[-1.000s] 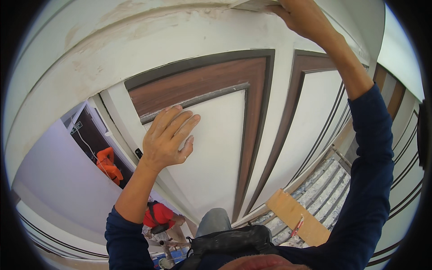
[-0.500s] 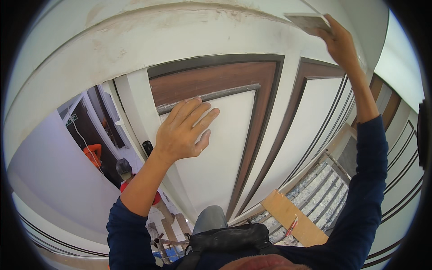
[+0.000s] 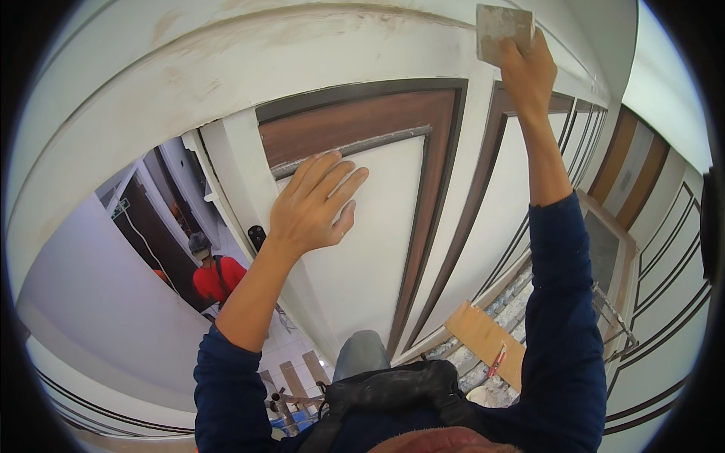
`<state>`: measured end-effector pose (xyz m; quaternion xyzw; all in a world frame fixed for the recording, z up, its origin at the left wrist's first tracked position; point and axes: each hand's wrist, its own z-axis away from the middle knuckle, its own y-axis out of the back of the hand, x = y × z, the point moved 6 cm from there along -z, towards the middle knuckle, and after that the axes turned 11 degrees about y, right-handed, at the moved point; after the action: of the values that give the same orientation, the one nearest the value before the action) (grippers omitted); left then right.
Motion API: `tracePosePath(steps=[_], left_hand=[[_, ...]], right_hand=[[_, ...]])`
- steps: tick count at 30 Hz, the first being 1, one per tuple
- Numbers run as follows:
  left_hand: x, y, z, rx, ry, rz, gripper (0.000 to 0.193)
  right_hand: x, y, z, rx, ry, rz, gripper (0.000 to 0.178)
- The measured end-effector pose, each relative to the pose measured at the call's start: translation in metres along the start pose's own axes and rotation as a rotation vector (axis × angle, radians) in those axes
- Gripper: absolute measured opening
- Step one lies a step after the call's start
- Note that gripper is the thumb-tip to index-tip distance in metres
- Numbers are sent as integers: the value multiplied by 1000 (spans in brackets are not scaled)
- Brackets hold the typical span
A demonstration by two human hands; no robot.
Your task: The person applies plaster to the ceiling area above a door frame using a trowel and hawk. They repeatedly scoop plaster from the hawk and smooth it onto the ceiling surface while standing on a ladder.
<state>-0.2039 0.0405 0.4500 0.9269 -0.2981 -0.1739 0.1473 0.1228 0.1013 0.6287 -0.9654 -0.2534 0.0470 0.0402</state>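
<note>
My right hand (image 3: 527,72) is raised at the upper right. Its thumb and fingers grip a thin, square grey-beige plate (image 3: 504,32), smeared and resembling a putty spreader, in front of the white upper wall band (image 3: 362,57). Whether the plate touches the wall I cannot tell. Lower and to the left, my left hand (image 3: 313,204) is open, fingers stretched out, over the grey strip (image 3: 377,146) edging a white door panel (image 3: 355,249). A brown wood border (image 3: 355,121) surrounds that panel. Brownish smudges mark the wall band.
Below right, a wooden board (image 3: 483,336) lies across white-spattered slats, with a red-handled tool (image 3: 497,361) on it. A white container (image 3: 491,394) stands beside the board. Through the doorway at left, a person in a red top (image 3: 219,278) is on the floor below. Metal scaffold tubes (image 3: 283,411) show beneath me.
My right hand has moved left and turned the plate so its broad face shows. The left hand stays near the grey strip. The person in red has shifted in the doorway.
</note>
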Motion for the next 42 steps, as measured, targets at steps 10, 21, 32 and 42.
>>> tracePosePath(steps=[10,21,32,42], left_hand=[[-13,-7,13,-36,-13,38,57],[-80,-3,9,148,-288,-418,22],[-98,5,8,181,-324,-487,29],[-103,15,8,168,-337,-422,30]], right_hand=[[-30,84,73,71,-83,-250,36],[-7,514,715,86,-1644,429,37],[-84,538,784,129,-1974,443,35],[-14,583,704,-848,-1407,808,37]])
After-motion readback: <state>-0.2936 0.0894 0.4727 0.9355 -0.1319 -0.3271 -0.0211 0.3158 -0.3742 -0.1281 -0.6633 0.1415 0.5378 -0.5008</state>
